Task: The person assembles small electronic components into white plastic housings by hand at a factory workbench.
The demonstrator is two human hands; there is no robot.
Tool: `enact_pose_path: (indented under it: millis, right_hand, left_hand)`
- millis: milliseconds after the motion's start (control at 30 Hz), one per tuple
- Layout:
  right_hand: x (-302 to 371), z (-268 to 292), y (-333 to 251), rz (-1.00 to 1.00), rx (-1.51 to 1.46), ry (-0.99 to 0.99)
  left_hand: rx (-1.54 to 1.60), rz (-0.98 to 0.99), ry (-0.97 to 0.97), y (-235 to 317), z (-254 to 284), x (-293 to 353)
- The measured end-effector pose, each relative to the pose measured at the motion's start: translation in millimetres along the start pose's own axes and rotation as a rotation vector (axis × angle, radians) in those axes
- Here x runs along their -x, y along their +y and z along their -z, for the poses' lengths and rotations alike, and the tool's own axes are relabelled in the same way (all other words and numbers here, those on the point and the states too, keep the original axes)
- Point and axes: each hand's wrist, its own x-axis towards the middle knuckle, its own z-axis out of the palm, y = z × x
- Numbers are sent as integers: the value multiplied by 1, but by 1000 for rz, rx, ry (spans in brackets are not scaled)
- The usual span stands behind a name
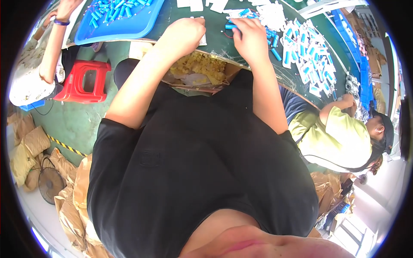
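Observation:
At the table's near edge my left hand [184,35] is closed, its fingers curled down over a flat white piece [203,40]. The hand covers most of that piece, and what the fingertips grip is hidden. To the right, my right hand [251,41] has its thumb and forefinger bent around one end of a blue cylindrical battery cell [230,26]. Thin dark and red wires show beside this cell. Just beyond the right hand lie more blue cells and white pieces [271,17].
A blue tray [151,26] of wired cells stands at the left. Many blue-and-white cells [307,53] spread over the green table [221,46] at the right. Below the edge is a box of yellow scraps [198,69]. Co-workers sit on both sides, with a red stool [73,79] at left.

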Motion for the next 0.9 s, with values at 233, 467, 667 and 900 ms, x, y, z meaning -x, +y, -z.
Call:
enact_pose_path:
  millis: [233, 467, 667, 900]
  right_hand:
    - [-19, 7, -7, 9, -66, 128]
    - [-10, 0, 1, -273, -507, 491]
    - [-16, 22, 4, -399, -605, 457]
    - [-8, -1, -41, -472, -872, 200]
  left_hand:
    - [-20, -123, 38, -7, -6, 3]
    - [-38, -93, 73, -7, -8, 2]
    - [89, -46, 138, -19, -12, 9]
    - [486, 43, 342, -29, -17, 17]
